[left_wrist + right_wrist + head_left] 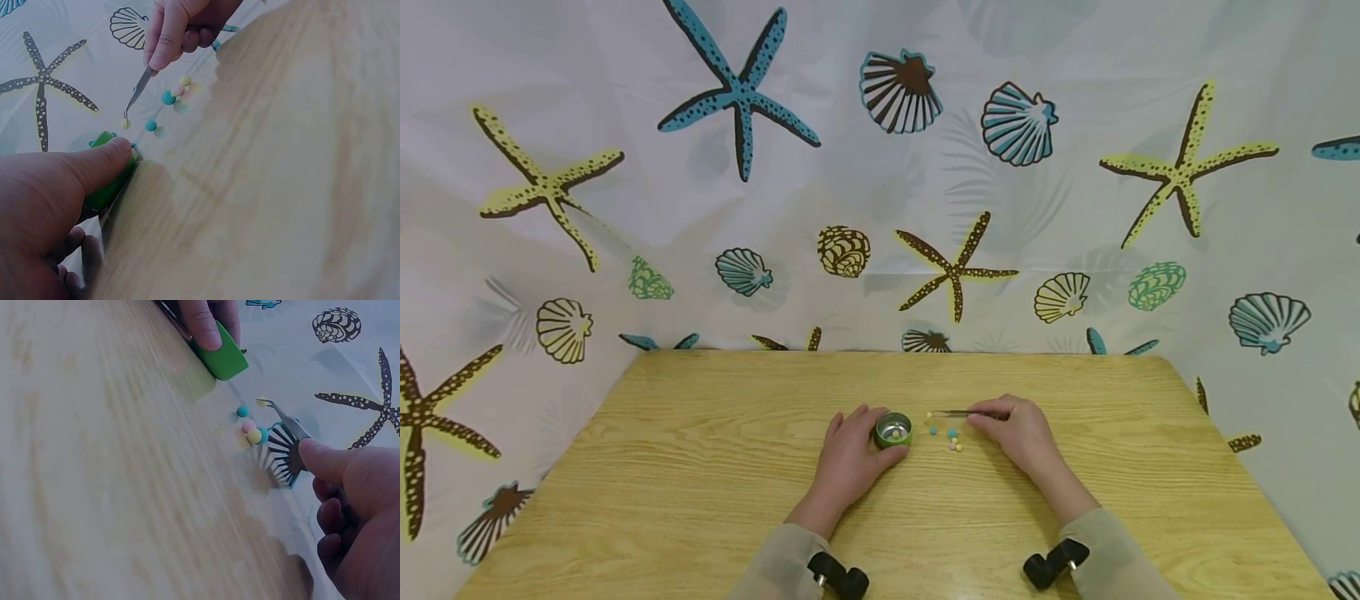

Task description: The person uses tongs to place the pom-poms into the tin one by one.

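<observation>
My left hand (852,454) grips a small round green tin (226,361) on the table, thumb on the near side and fingers around the far side. A small pale yellow ball (896,434) lies inside the tin. Between thumb and fingers, my right hand (1022,433) pinches metal tweezers (953,412) with bent tips. Those tips are at a yellow ball (125,124), right of the tin; whether they clasp it I cannot tell. Close by lie a blue ball (150,125) and a small cluster with another blue ball (167,97), a pink ball (179,90) and a yellow ball (185,80).
Everything rests on a wood-grain table (700,467). Behind and at both sides hangs a pale cloth (820,183) printed with starfish and shells. Each sleeved forearm carries a black wrist mount (1056,563).
</observation>
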The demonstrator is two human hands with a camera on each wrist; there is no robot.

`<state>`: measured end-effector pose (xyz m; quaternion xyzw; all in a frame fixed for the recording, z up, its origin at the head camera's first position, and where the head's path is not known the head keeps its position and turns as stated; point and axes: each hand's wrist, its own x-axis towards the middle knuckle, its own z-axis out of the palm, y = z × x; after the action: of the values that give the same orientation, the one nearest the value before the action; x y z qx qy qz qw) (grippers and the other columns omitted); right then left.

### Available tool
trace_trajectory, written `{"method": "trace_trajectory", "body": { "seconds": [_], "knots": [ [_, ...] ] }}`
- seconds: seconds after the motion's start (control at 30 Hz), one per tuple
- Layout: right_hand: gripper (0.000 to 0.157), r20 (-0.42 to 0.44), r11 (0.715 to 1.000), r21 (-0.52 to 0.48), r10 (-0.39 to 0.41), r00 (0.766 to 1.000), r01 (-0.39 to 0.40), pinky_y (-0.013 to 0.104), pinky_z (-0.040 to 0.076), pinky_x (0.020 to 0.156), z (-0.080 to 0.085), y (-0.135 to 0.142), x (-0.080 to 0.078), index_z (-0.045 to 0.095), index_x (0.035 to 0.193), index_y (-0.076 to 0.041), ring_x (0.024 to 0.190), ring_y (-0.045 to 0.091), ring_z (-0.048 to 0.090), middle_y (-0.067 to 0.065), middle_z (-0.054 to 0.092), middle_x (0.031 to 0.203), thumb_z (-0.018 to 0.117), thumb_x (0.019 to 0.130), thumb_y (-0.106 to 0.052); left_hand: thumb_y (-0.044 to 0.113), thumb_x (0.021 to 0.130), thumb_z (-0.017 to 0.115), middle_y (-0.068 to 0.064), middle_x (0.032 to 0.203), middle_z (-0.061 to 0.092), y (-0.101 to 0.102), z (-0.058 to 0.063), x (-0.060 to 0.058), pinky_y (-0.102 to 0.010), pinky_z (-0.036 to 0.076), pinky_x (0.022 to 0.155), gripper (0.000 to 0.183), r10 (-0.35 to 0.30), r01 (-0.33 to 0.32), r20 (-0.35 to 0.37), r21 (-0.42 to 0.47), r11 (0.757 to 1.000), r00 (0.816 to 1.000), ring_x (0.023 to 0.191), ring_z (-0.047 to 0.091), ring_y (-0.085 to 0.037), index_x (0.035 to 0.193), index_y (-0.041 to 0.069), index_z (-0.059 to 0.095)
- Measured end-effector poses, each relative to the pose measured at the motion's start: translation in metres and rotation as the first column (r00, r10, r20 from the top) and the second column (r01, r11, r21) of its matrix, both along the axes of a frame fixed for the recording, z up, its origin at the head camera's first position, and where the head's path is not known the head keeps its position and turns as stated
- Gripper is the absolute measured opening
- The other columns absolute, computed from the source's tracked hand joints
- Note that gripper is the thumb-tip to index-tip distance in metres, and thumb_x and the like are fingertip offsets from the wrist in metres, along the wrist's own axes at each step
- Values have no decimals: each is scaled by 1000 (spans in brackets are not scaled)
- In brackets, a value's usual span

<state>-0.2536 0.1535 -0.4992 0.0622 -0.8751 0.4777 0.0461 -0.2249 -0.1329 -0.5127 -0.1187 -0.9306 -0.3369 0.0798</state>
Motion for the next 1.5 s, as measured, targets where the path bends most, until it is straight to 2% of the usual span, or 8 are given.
{"method": "trace_trajectory", "body": {
  "seconds": [0.53,0.73,1.1,1.5],
  "knots": [
    [13,4,998,-48,-27,1000,27,32,52,74,11,-6,4,90,111,-17,88,17,64,-2,77,99,86,100,-22,35,96,90,-18,148,68,0,0,0,-64,19,133,65,-5,5,-2,3,1000,1000,153,49,-41,147,3,67],
    [14,-2,997,-71,-7,1000,7,30,51,70,18,-10,9,90,112,-16,84,19,62,-2,76,96,87,99,-21,36,96,90,-18,148,68,0,-1,0,-64,19,133,65,-1,1,-7,1,1000,1000,153,49,-41,147,3,67],
    [12,-22,996,-85,0,1000,-2,30,53,76,25,-22,12,90,108,-15,88,17,65,-3,77,96,88,98,-19,36,96,90,-18,149,67,0,0,-1,-64,18,133,65,0,0,1,-1,1000,1000,154,48,-42,147,3,67],
    [8,-31,996,-80,34,999,-36,29,53,75,25,-33,12,91,105,-16,86,15,64,-5,76,94,88,97,-19,38,97,89,-18,149,67,0,1,0,-64,19,133,65,-4,4,7,-14,1000,1000,154,48,-42,148,4,67]
  ]
}}
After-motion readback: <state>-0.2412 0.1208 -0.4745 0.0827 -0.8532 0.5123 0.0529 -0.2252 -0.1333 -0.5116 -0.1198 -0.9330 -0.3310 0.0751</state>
